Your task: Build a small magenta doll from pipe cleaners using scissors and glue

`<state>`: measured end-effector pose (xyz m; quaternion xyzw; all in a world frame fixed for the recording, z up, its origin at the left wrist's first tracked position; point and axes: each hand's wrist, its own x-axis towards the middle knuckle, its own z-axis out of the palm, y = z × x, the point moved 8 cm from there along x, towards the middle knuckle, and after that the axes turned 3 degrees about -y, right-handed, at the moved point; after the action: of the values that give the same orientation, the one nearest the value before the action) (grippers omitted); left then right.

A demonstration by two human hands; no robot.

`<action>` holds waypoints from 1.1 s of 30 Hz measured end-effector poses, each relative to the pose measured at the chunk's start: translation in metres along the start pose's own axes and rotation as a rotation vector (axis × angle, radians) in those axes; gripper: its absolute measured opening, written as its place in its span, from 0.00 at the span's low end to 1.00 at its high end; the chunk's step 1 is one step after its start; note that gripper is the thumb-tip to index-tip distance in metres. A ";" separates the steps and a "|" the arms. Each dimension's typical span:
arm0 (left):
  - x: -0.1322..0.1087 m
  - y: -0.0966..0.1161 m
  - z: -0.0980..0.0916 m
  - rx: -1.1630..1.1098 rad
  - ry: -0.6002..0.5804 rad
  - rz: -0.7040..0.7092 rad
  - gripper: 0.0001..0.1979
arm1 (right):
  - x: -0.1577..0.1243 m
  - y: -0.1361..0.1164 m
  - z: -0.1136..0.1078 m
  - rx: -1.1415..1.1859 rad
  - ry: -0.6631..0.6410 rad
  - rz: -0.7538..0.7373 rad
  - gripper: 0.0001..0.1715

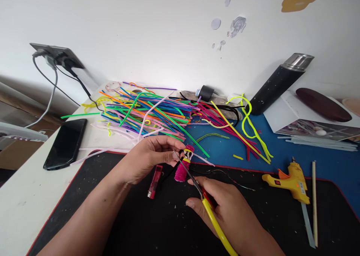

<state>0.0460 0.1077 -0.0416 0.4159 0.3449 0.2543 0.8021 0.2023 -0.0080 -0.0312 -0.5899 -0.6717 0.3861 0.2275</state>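
Scissors (197, 187) with red and yellow handles are sitting in the right hand (227, 211), which is gripping them firmly, with the fingers curled around the handles. The thin blades are pointing up and to the left, and they are crossing in front of a small pink pipe-cleaner figure (179, 174). I cannot tell if the blades are touching it. The left hand (146, 156) is pinching this figure near its top between thumb and fingertips and is holding it over the black mat (126, 226), near the mat's far edge. 1 red lighter (154, 186) is lying on the mat just beside the left hand. Behind the hands, a big pile of coloured pipe cleaners (146, 113) is spreading over the table. A black phone (66, 143) is lying to the left, and a yellow glue gun (292, 179) is resting to the right, well apart from both hands.
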 end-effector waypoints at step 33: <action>0.004 0.003 0.001 -0.028 -0.074 0.017 0.18 | -0.002 -0.001 0.003 0.027 -0.080 0.058 0.15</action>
<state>0.0485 0.1117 -0.0403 0.4168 0.3077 0.2505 0.8178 0.1998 -0.0106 -0.0319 -0.5900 -0.6576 0.4247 0.1974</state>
